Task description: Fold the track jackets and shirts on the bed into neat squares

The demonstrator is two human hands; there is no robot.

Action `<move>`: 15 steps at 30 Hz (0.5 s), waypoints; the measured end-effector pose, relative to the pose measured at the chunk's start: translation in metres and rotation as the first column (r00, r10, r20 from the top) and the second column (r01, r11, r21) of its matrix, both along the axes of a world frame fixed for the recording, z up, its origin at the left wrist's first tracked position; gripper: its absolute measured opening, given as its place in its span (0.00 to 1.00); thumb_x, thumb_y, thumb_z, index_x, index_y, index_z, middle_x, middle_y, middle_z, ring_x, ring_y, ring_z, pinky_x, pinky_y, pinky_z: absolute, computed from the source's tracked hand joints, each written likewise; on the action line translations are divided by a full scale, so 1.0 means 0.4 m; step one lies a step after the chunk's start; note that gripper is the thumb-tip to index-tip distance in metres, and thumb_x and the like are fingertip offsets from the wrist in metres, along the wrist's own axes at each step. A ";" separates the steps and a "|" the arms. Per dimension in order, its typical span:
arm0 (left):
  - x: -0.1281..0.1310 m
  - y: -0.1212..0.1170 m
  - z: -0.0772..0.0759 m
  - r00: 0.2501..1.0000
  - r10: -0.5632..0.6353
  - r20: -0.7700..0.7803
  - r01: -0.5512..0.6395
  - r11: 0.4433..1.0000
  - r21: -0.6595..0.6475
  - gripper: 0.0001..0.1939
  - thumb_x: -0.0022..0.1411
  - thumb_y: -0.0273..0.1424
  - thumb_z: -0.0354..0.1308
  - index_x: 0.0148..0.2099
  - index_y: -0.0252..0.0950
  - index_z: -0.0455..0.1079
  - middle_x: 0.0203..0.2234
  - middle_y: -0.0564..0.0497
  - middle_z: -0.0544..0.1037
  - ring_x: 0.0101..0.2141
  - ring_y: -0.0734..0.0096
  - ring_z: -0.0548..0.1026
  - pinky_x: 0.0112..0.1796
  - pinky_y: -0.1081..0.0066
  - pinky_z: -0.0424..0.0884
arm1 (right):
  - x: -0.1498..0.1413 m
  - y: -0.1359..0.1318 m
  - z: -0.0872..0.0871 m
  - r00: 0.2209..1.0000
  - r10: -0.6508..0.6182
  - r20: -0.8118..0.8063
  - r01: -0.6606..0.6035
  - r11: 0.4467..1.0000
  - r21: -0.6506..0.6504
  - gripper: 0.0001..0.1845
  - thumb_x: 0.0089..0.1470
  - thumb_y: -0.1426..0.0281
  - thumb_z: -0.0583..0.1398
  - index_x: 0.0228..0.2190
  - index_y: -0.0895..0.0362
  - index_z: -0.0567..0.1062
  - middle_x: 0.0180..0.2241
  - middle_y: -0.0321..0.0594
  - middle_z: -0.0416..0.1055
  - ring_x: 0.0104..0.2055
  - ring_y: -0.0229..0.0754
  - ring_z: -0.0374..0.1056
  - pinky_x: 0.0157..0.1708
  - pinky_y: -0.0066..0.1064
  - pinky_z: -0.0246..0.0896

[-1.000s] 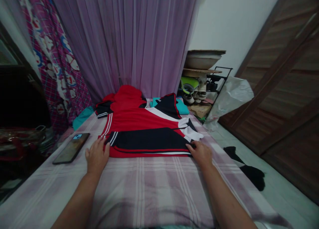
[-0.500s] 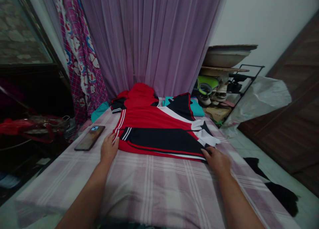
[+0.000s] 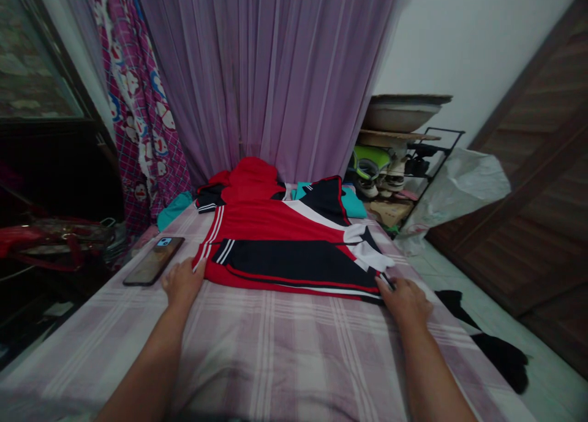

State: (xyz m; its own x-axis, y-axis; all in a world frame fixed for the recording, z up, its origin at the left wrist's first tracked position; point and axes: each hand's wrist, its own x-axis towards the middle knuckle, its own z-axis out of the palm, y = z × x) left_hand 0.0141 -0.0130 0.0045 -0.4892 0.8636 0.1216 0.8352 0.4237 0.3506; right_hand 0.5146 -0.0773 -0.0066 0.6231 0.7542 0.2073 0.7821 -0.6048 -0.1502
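Along the Near Edge, a Folded-In Sleeve Is Lying Straight

On a bench covered with pale purple-and-white plaid cloth [image 3: 285, 348], a red, black and white sports jacket of smooth fabric [image 3: 271, 220] is lying flat before the person, its white-striped hem [image 3: 212, 232] to the left and what looks like a white collar [image 3: 367, 253] to the right. One long black sleeve with red and white piping [image 3: 294, 263] is lying over the near half, its striped cuff pointing toward the hem. The left hand [image 3: 184, 282] is resting its fingers at the hem's near corner; whether that grip is pinching or only pressing, one cannot tell. The right hand [image 3: 408, 302] is pinching the near shoulder end, its grip closing thumb and fingers on the fabric.

The step in hand seems to be squaring this folded-in side, both hands working at opposite ends. Beyond, the other black sleeve with red trim [image 3: 324, 199] is lying loose, partly hiding a folded teal cloth [image 3: 356, 206]. The next move is probably calling for releasing here, reaching across and bringing that side over to match, without dragging the near sleeve crooked. A dark-edged smartphone [image 3: 154, 263] is lying just beside the left hand.
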 end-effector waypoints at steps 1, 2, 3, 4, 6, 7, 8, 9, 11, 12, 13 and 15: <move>-0.003 0.005 0.001 1.000 -0.001 -0.007 0.001 1.000 -0.021 0.31 0.67 0.45 0.41 0.60 0.31 0.68 0.59 0.34 0.71 0.63 0.47 0.62 0.60 0.44 0.55 | -0.002 0.002 0.001 1.000 0.014 0.005 -0.014 1.000 -0.013 0.26 0.60 0.51 0.52 0.45 0.55 0.78 0.52 0.51 0.72 0.55 0.57 0.67 0.49 0.48 0.64; -0.006 0.012 0.004 1.000 0.003 -0.011 -0.003 0.999 -0.045 0.31 0.66 0.46 0.42 0.59 0.32 0.69 0.59 0.35 0.71 0.62 0.47 0.63 0.60 0.44 0.55 | -0.004 0.005 0.002 0.999 0.035 0.009 -0.035 0.999 -0.024 0.24 0.61 0.53 0.52 0.45 0.55 0.78 0.52 0.51 0.73 0.54 0.56 0.67 0.48 0.46 0.64; -0.009 0.019 0.008 1.000 0.007 -0.012 -0.008 0.997 -0.075 0.30 0.65 0.47 0.43 0.58 0.33 0.70 0.58 0.35 0.72 0.61 0.46 0.64 0.59 0.44 0.57 | -0.007 0.009 0.004 0.998 0.061 0.006 -0.061 0.998 -0.030 0.22 0.62 0.56 0.52 0.45 0.56 0.78 0.51 0.51 0.74 0.53 0.55 0.68 0.48 0.44 0.65; -0.012 0.027 0.013 1.000 0.005 -0.012 -0.006 0.994 -0.107 0.30 0.64 0.48 0.44 0.57 0.34 0.71 0.57 0.35 0.73 0.60 0.46 0.66 0.57 0.45 0.59 | -0.011 0.012 0.006 0.996 0.085 -0.007 -0.085 0.996 -0.031 0.22 0.62 0.58 0.51 0.45 0.56 0.77 0.49 0.51 0.75 0.52 0.53 0.70 0.47 0.43 0.65; -0.018 0.043 0.028 1.000 -0.021 -0.011 0.019 0.985 -0.169 0.29 0.63 0.49 0.46 0.55 0.35 0.71 0.54 0.34 0.75 0.57 0.45 0.70 0.53 0.48 0.65 | -0.017 0.016 0.013 0.992 0.115 -0.054 -0.116 0.993 -0.029 0.22 0.63 0.58 0.50 0.48 0.55 0.76 0.45 0.51 0.77 0.46 0.52 0.74 0.42 0.40 0.67; -0.021 0.050 0.037 0.999 -0.041 -0.012 0.038 0.980 -0.194 0.29 0.62 0.49 0.47 0.55 0.35 0.71 0.52 0.34 0.76 0.55 0.44 0.72 0.51 0.49 0.67 | -0.019 0.016 0.017 0.990 0.120 -0.080 -0.123 0.992 -0.031 0.23 0.63 0.57 0.49 0.49 0.54 0.75 0.43 0.51 0.78 0.43 0.52 0.75 0.39 0.39 0.67; -0.024 0.057 0.047 0.998 -0.065 -0.008 0.062 0.976 -0.208 0.28 0.62 0.49 0.48 0.54 0.35 0.71 0.51 0.34 0.77 0.53 0.44 0.74 0.49 0.51 0.69 | -0.018 0.015 0.024 0.988 0.120 -0.101 -0.124 0.992 -0.037 0.24 0.63 0.56 0.49 0.50 0.54 0.75 0.40 0.50 0.79 0.40 0.52 0.76 0.37 0.39 0.67; -0.028 0.062 0.057 0.996 -0.088 0.002 0.087 0.973 -0.212 0.28 0.61 0.49 0.49 0.54 0.35 0.70 0.50 0.34 0.78 0.52 0.45 0.75 0.47 0.53 0.70 | -0.016 0.013 0.032 0.987 0.120 -0.108 -0.125 0.991 -0.042 0.24 0.62 0.55 0.49 0.50 0.53 0.75 0.38 0.50 0.79 0.38 0.52 0.76 0.35 0.39 0.67; -0.041 0.070 0.075 0.992 -0.120 0.025 0.122 0.973 -0.198 0.25 0.60 0.47 0.52 0.52 0.35 0.69 0.48 0.35 0.79 0.49 0.47 0.77 0.44 0.58 0.72 | -0.003 0.005 0.054 0.988 0.130 -0.084 -0.133 0.991 -0.033 0.24 0.62 0.55 0.50 0.49 0.52 0.76 0.37 0.50 0.80 0.37 0.52 0.76 0.34 0.38 0.67; -0.051 0.073 0.081 0.991 -0.131 0.042 0.136 0.974 -0.182 0.23 0.60 0.45 0.53 0.51 0.35 0.69 0.47 0.36 0.80 0.47 0.50 0.78 0.43 0.60 0.72 | 0.008 0.000 0.067 0.988 0.137 -0.065 -0.139 0.990 -0.023 0.23 0.62 0.55 0.51 0.49 0.51 0.77 0.37 0.50 0.80 0.37 0.52 0.76 0.34 0.38 0.67; -0.063 0.074 0.085 0.987 -0.145 0.068 0.154 0.974 -0.165 0.21 0.59 0.44 0.54 0.49 0.36 0.69 0.45 0.39 0.81 0.45 0.53 0.80 0.42 0.62 0.73 | 0.021 -0.007 0.081 0.988 0.143 -0.049 -0.145 0.989 -0.019 0.23 0.61 0.56 0.51 0.48 0.51 0.77 0.37 0.50 0.80 0.37 0.52 0.77 0.34 0.38 0.67; -0.093 0.070 0.083 0.972 -0.188 0.141 0.206 0.971 -0.124 0.18 0.57 0.41 0.57 0.47 0.38 0.68 0.38 0.45 0.83 0.40 0.59 0.81 0.39 0.67 0.74 | 0.049 -0.022 0.107 0.986 0.163 -0.040 -0.164 0.986 -0.037 0.22 0.59 0.55 0.53 0.46 0.51 0.79 0.37 0.51 0.80 0.37 0.52 0.77 0.34 0.38 0.66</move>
